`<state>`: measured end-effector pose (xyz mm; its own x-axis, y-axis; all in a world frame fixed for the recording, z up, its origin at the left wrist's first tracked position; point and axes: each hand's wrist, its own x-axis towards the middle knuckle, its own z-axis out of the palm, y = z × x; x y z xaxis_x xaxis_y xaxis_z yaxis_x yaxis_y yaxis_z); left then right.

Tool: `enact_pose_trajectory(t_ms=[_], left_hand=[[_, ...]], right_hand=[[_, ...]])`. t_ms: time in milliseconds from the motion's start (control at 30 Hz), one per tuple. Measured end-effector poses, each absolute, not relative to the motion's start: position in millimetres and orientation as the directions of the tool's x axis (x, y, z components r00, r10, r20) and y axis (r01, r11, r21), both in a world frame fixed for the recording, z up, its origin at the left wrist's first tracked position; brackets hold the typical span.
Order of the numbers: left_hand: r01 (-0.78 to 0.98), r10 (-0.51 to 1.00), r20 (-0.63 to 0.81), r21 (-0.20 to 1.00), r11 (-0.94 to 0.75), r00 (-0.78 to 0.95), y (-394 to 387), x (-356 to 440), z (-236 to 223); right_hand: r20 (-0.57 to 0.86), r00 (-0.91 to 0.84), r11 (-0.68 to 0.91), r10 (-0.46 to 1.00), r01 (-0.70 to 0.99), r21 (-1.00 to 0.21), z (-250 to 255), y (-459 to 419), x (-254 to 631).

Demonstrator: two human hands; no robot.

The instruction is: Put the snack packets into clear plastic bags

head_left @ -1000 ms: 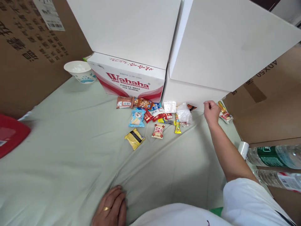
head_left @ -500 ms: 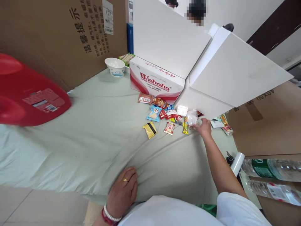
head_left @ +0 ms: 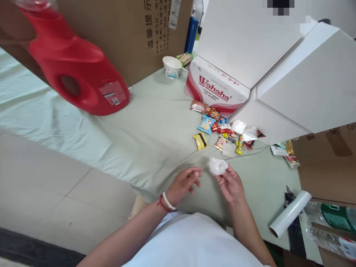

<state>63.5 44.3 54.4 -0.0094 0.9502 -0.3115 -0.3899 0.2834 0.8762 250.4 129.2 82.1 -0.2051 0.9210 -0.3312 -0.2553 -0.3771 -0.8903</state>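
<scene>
Pinching the crumpled white plastic wrapper [head_left: 217, 165] by its near right edge, your right hand [head_left: 232, 185] has thumb and fingertips clamped on it, above the pale green cloth [head_left: 158, 122]. Your left hand [head_left: 182, 183] is empty just beside it, fingers loosely parted. The wrapper looks light, soft and slightly slippery; its bunched middle should offer surer hold than a thin edge. Whether it encloses anything, I cannot tell.

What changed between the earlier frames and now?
The right hand has drawn back from the right end of the snacks, now holding white plastic. The left hand has moved toward it, empty. A pale piece now lies at the snacks' near edge. Most snacks and the Wahaha box stayed put.
</scene>
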Motion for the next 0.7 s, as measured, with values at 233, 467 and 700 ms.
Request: enact_pose_trajectory(t_ms=[233, 467, 700], left_hand=[[-0.606, 0.918, -0.37, 0.766, 0.212, -0.146, 64, 68, 47], [-0.669, 0.925, -0.343, 0.728, 0.15, -0.166, 57, 66, 48], [-0.725, 0.901, -0.414, 0.659, 0.202, -0.126, 57, 62, 41]], right_hand=[[-0.356, -0.257, -0.398, 0.898, -0.134, -0.908, 69, 118, 221], [-0.01, -0.406, 0.108, 0.914, 0.267, -0.958, 81, 115, 227], [-0.258, -0.356, -0.214, 0.898, 0.159, -0.964, 67, 115, 221]])
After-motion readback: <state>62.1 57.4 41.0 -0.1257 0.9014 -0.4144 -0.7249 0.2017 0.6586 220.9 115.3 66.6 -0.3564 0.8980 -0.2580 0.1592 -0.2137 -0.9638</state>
